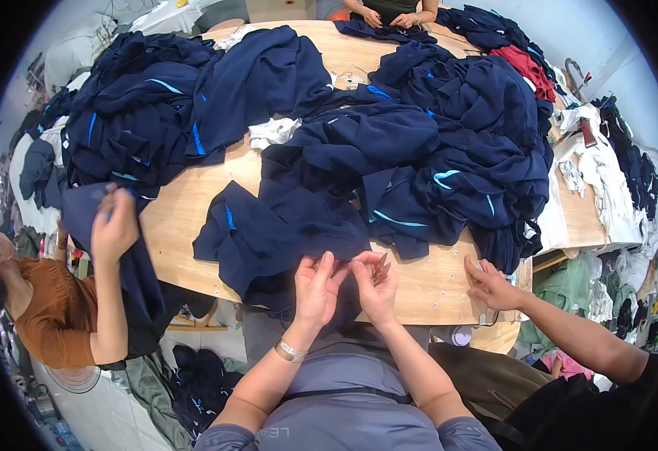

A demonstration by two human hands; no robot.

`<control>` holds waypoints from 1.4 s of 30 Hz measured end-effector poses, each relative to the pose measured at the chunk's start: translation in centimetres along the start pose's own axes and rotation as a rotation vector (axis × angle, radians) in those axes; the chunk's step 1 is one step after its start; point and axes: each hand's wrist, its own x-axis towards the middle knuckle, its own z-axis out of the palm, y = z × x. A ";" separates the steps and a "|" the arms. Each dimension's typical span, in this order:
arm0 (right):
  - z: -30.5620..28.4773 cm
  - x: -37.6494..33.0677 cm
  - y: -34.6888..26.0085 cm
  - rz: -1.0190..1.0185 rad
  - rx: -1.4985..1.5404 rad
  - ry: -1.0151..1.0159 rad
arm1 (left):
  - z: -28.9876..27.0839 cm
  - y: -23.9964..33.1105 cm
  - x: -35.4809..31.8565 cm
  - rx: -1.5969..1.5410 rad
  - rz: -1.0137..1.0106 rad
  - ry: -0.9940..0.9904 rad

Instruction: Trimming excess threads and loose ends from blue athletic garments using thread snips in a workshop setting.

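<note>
A navy garment (pixel 284 225) with a small bright blue strip lies at the front edge of the table, part of it hanging toward my lap. My left hand (pixel 316 292), with a metal band at the wrist, pinches the near edge of this cloth between thumb and fingers. Close beside it, my right hand (pixel 376 289) is closed round small thread snips (pixel 382 267), their dark reddish blades pointing up past the fingers. The right fingertips are close to the cloth edge; whether they also grip it, I cannot tell.
Navy garment heaps (pixel 464 105) with blue trim cover much of the wooden table (pixel 186 240). A co-worker in brown (pixel 62 308) lifts navy cloth at left. Another person's hand (pixel 494 287) rests on the table at right. Someone works at the far edge. White cloth (pixel 275 133) lies mid-table.
</note>
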 end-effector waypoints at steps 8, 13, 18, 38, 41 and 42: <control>0.3 0.0 -0.7 -0.069 -0.107 -0.049 | -0.1 -0.1 0.1 -0.122 -0.059 0.034; 0.3 0.0 -1.8 -0.239 -0.338 -0.105 | -0.7 -0.4 0.3 -0.167 -0.006 0.010; -1.0 0.2 -3.4 -0.352 -0.431 -0.233 | -0.2 0.0 0.1 -0.135 0.041 0.041; -1.7 1.7 -2.1 -0.507 -1.009 -0.202 | 0.5 0.5 -0.3 -0.046 0.056 0.064; -1.6 1.7 -1.9 -0.510 -1.001 -0.205 | 0.2 0.3 -0.3 -0.044 0.071 0.073; -1.6 1.7 -2.0 -0.510 -1.002 -0.204 | 0.2 0.2 -0.3 -0.044 0.070 0.072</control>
